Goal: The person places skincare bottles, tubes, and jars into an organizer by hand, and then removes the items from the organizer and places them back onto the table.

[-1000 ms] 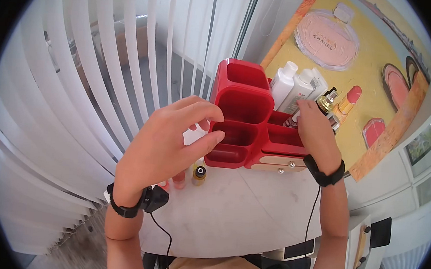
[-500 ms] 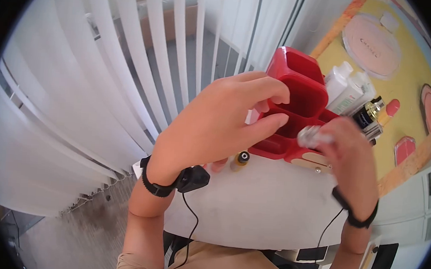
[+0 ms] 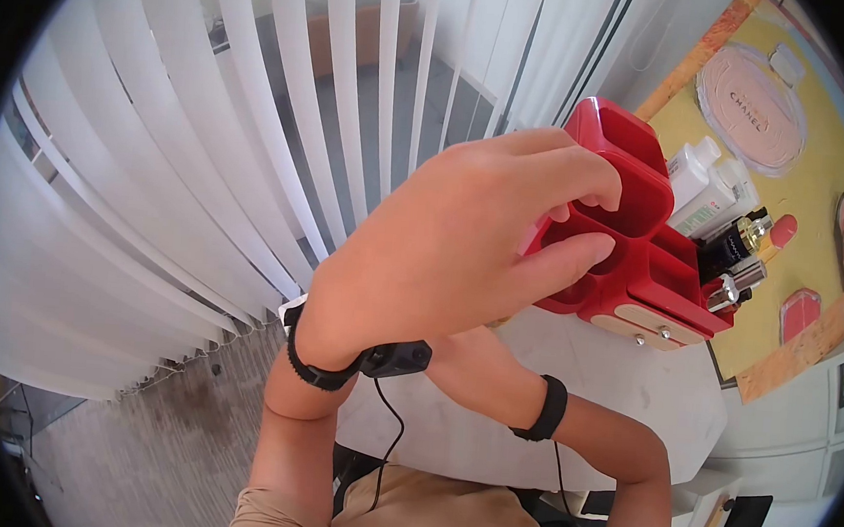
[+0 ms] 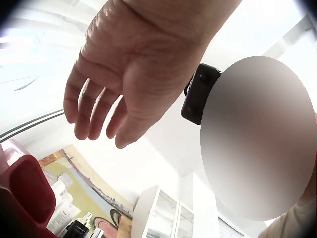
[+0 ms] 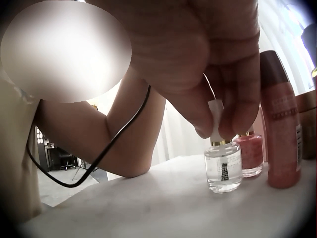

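Clear nail-polish bottle (image 5: 223,171): we see the right hand (image 5: 208,59) pinching its white cap (image 5: 215,111), the left hand (image 3: 458,237) loosely spread.

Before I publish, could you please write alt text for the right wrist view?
A right hand pinches a small clear bottle by its white cap at a pale tabletop. To its right are a pink bottle and a taller pink bottle with a dark cap.

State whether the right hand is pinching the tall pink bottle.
No, the right wrist view shows the right hand pinching the clear bottle by its white cap instead.
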The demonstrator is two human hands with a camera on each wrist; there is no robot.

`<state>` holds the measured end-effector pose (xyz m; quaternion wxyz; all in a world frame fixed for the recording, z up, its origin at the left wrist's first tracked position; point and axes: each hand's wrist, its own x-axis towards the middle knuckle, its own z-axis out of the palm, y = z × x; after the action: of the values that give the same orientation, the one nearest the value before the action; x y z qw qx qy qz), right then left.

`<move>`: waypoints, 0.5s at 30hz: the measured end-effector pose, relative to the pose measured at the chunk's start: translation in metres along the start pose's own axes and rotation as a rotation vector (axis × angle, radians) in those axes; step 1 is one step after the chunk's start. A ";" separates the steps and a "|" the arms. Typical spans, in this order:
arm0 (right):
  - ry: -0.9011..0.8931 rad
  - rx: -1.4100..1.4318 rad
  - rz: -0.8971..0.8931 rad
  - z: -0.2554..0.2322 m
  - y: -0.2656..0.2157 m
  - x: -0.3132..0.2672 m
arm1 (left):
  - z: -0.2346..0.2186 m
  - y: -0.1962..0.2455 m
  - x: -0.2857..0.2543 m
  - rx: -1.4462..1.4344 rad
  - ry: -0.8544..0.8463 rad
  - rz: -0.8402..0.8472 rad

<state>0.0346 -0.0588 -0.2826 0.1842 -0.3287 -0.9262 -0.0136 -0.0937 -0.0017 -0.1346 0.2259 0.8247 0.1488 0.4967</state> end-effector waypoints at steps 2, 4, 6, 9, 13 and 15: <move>0.021 -0.016 0.002 -0.006 -0.002 0.000 | -0.002 0.000 0.000 -0.001 -0.009 -0.012; -0.075 -0.065 0.057 -0.032 -0.004 -0.008 | -0.003 0.001 0.002 -0.022 -0.019 0.001; -0.086 0.012 0.153 -0.069 -0.005 -0.021 | -0.005 0.005 0.000 0.052 -0.045 -0.010; 0.012 0.123 0.348 -0.124 0.005 -0.057 | 0.002 0.007 0.000 -0.023 -0.048 0.000; 0.444 0.005 0.715 -0.196 0.044 -0.126 | 0.012 0.011 0.001 -0.027 -0.111 -0.120; 0.633 -0.186 0.873 -0.224 0.065 -0.150 | 0.016 0.011 0.001 -0.050 -0.118 -0.133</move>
<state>0.2565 -0.1312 -0.1329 0.4126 -0.6775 -0.5978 -0.1158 -0.0782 -0.0138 -0.1346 0.2873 0.8348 0.1771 0.4349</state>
